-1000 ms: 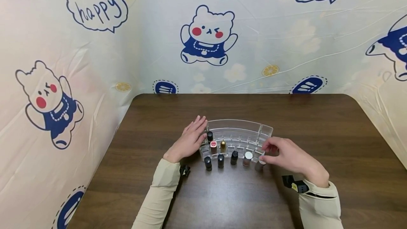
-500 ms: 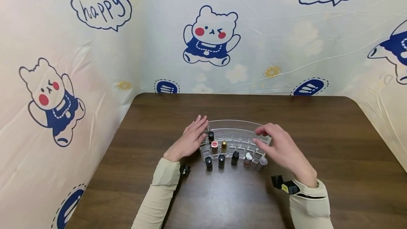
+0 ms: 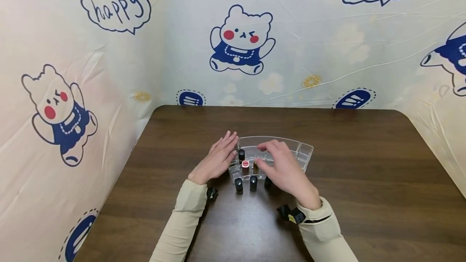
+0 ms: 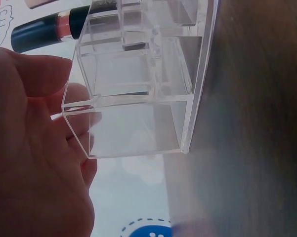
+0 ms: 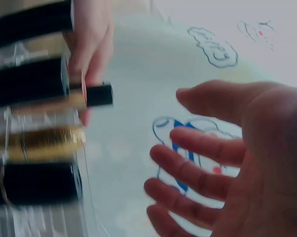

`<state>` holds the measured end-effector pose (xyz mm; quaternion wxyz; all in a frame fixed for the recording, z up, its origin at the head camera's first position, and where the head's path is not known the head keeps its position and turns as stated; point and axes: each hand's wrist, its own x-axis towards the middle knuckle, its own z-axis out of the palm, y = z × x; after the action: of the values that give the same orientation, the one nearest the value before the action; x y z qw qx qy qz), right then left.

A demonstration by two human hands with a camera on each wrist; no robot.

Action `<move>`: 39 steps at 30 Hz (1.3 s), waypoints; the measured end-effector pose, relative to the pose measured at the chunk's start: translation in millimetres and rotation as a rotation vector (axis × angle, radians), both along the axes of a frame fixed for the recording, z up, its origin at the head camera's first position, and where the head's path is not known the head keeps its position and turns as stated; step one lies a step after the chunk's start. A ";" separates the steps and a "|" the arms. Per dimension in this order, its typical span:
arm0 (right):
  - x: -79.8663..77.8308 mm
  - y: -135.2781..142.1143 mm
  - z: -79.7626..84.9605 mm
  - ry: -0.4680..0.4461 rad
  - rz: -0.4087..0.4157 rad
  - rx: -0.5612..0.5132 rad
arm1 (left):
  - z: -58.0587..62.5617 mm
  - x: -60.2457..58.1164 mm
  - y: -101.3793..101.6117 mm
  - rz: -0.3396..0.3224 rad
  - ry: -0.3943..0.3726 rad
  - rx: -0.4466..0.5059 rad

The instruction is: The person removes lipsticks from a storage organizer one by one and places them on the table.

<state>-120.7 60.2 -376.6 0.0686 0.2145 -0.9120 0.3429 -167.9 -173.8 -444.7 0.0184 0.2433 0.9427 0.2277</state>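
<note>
A clear tiered acrylic organizer (image 3: 306, 157) stands on the table. My left hand (image 3: 214, 161) rests along its left side with the fingers extended; the left wrist view shows the thumb (image 4: 47, 74) near its edge. In its left slots sit a black-capped lipstick (image 3: 241, 155), a lipstick with a pink-red top (image 3: 245, 167) and a gold lipstick (image 3: 256, 168). Above the organizer hovers my right hand (image 3: 285, 169), fingers spread and nothing held, nearest the gold lipstick. Black-capped lipsticks (image 3: 238, 186) (image 3: 253, 183) stand in front, another (image 3: 268, 183) partly behind my right hand.
The brown wooden table (image 3: 182, 132) extends around the organizer. A printed cloth (image 3: 164, 51) with cartoon bears hangs behind and at the sides. The two silver-topped tubes at the front right are hidden by my right hand and wrist.
My right hand leaves the silver-topped tube at the front right and moves left across the organizer, covering the front right tubes. My left hand stays in place.
</note>
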 end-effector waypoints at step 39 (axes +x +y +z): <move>-24.7 -59.1 -12.6 -0.185 -0.094 0.193 | 0.5 -2.2 0.5 -0.003 -0.015 -0.037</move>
<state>-145.4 1.1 -389.2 -0.0208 0.1446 -0.9522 0.2681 -170.1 -173.3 -444.3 0.0302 0.2426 0.9462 0.2121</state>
